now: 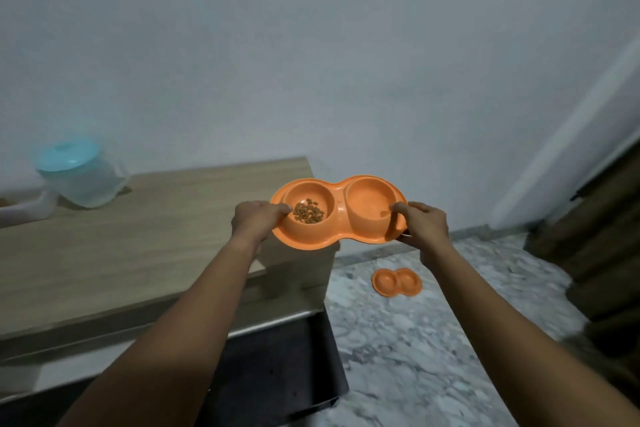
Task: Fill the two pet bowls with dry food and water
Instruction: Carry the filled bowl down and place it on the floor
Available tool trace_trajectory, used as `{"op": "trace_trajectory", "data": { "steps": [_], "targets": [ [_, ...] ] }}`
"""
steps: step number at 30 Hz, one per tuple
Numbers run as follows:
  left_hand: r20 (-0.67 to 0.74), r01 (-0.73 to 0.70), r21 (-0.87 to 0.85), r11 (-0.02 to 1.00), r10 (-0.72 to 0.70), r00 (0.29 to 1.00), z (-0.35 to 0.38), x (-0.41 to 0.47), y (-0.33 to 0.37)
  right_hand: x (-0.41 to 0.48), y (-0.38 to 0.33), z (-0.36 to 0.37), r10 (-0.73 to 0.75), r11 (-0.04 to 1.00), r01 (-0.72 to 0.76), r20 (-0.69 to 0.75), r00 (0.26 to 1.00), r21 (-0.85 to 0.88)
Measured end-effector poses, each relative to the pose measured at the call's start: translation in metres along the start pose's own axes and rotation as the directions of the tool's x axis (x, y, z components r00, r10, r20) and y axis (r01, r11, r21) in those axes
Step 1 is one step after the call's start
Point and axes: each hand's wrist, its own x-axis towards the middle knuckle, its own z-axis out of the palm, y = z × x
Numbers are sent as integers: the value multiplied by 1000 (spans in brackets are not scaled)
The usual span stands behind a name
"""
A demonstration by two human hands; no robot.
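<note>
Left hand (256,222): I grip the kibble (309,212) end of the double bowl (341,191).
Right hand (424,224): I grip the other end; held level against spills.

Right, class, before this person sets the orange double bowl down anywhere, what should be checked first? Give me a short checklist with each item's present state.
1. The left hand grips the double bowl at its left end: ok.
2. The right hand grips its right end: ok.
3. The dry food lies in the left compartment: ok.
4. Water in the right compartment: cannot tell.
5. Bowl held about level, nothing spilling: ok.
6. The second double bowl on the floor is filled: cannot tell, too small.
</note>
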Motion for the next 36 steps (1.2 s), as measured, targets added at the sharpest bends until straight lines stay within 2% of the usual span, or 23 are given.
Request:
{"op": "trace_trajectory", "data": {
  "steps": [5,9,13,17,20,22,25,32,36],
  "targets": [
    [125,-13,30,999,9,992,103,22,11,58,7,-70,32,999,-31,-121,992,14],
    [142,-36,69,997,26,989,175,36,10,109,15,-112,53,998,-55,-150,987,-9],
    [85,-5,111,994,-4,996,235,45,2,165,41,-134,99,995,-102,-153,983,-12],
    [32,14,157,988,-19,999,289,66,-21,226,78,-140,141,990,-143,-98,985,-20],
    [-74,74,213,974,-60,995,325,94,-57,275,119,-132,187,981,-188,-23,982,-49],
    [-131,129,245,961,-99,986,351,119,-96,311,155,-123,214,975,-213,20,977,-63],
    [-181,158,206,966,-121,976,388,159,-161,364,219,-102,238,967,-231,57,970,-110],
    [-290,286,236,929,-213,933,459,289,-396,494,455,-33,318,926,-288,90,944,-246],
    [-344,325,192,926,-247,906,491,356,-514,547,584,4,345,906,-301,107,932,-297]
  ]
}}
